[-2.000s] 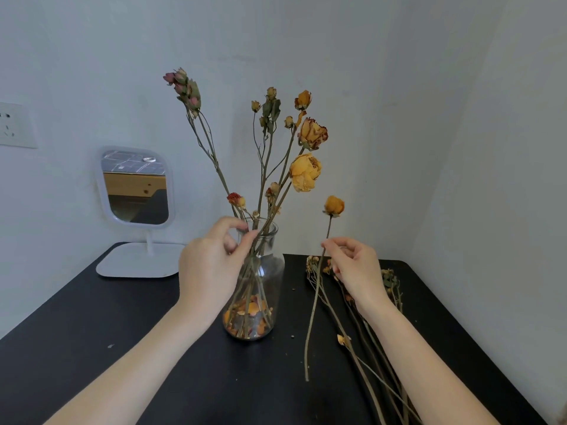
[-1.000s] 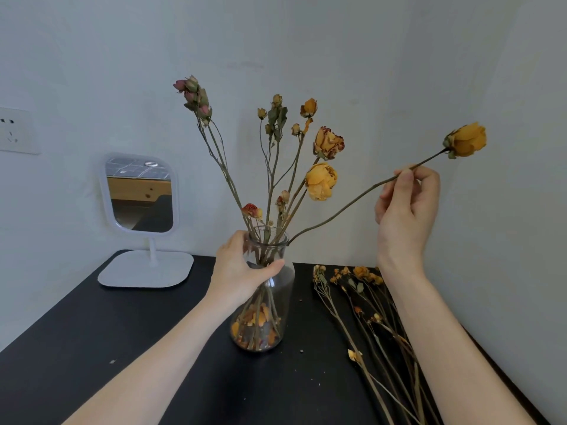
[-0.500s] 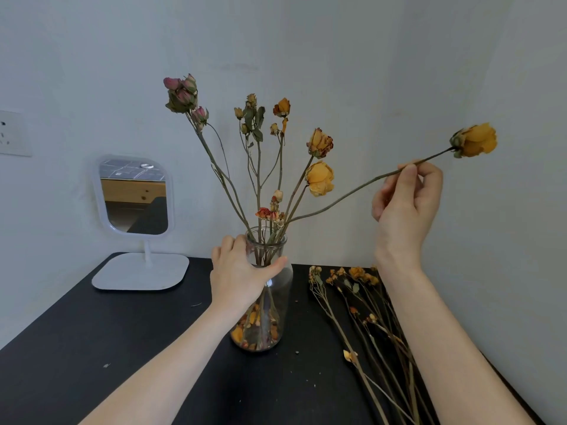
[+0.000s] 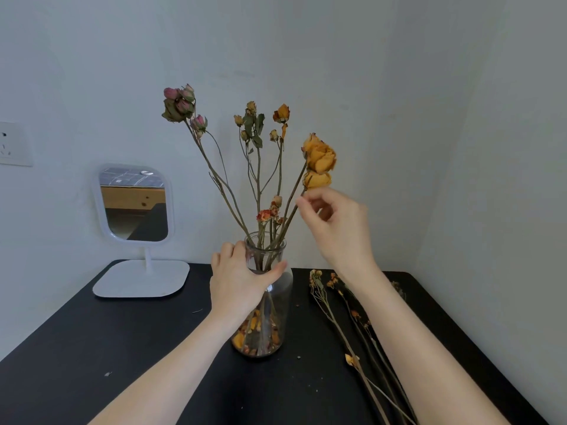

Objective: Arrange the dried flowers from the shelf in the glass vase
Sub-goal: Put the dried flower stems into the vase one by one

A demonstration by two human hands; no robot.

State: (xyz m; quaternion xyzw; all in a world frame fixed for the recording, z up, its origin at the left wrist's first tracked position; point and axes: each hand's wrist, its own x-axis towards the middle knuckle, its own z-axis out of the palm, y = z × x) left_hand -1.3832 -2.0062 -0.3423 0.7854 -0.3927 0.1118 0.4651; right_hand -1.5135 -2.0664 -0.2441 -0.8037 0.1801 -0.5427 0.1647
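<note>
Right hand (image 4: pixel 336 223) now lower and further left than 0.5 s ago, just beside the vase stems, yellow rose stem (image 4: pixel 319 156) no longer angled out right, now steep among the bouquet.

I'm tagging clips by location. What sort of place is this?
Probably a home room corner: a black table against plain white walls, a white vanity mirror, a wall socket.

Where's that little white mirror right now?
In the head view, the white mirror stands on its flat base at the back left of the black table, against the wall, left of the glass vase and below the wall socket.
</note>
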